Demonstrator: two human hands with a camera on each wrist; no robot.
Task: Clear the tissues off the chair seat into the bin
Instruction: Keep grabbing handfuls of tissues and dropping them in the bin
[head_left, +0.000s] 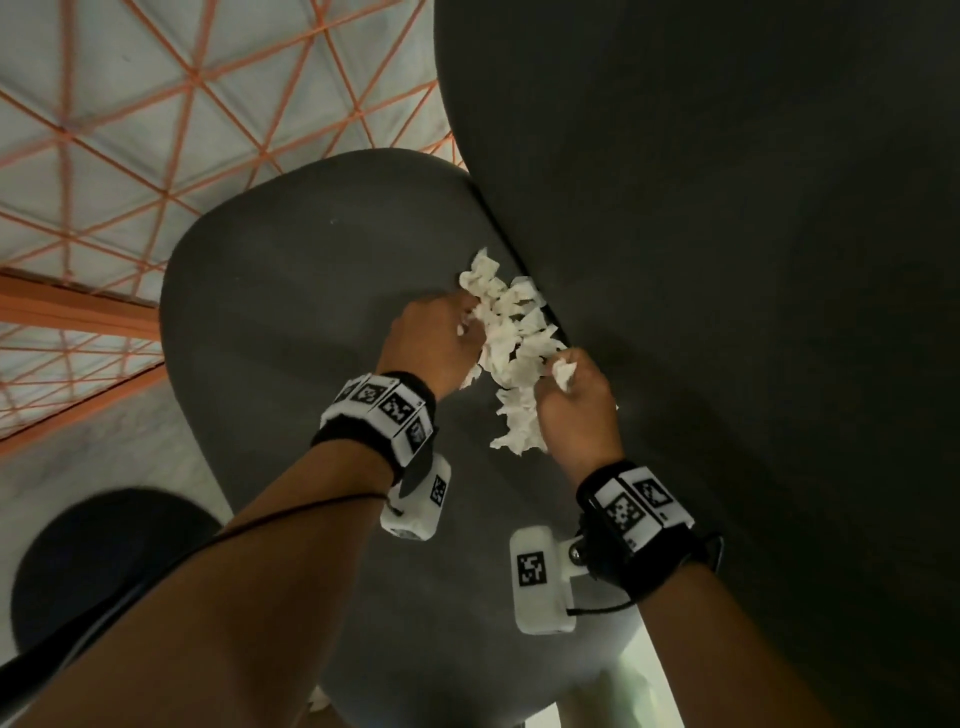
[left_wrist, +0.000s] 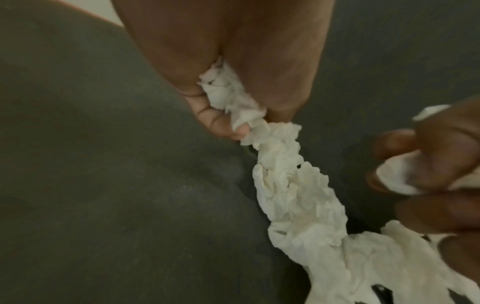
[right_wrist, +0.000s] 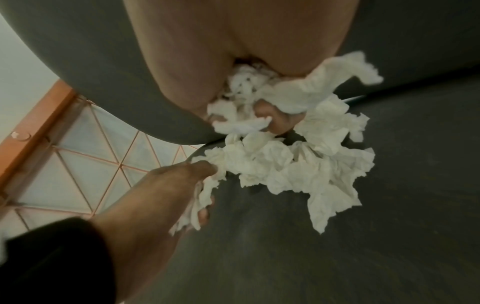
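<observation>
A heap of crumpled white tissues (head_left: 511, 332) lies on the dark grey chair seat (head_left: 291, 312), close to where the seat meets the backrest (head_left: 727, 208). My left hand (head_left: 441, 332) grips the left side of the heap, fingers curled round tissue (left_wrist: 233, 102). On the heap's right side my right hand (head_left: 571, 389) holds a wad of tissue (right_wrist: 259, 96) in its curled fingers. More tissues (right_wrist: 298, 170) spread loose between the two hands. The left hand (right_wrist: 166, 185) also shows in the right wrist view, and the right hand (left_wrist: 441, 160) in the left wrist view.
A round black bin (head_left: 104, 561) stands on the floor at lower left, partly behind my left forearm. The floor (head_left: 156, 130) has pale tiles with orange lines. The tall backrest fills the right side of the head view.
</observation>
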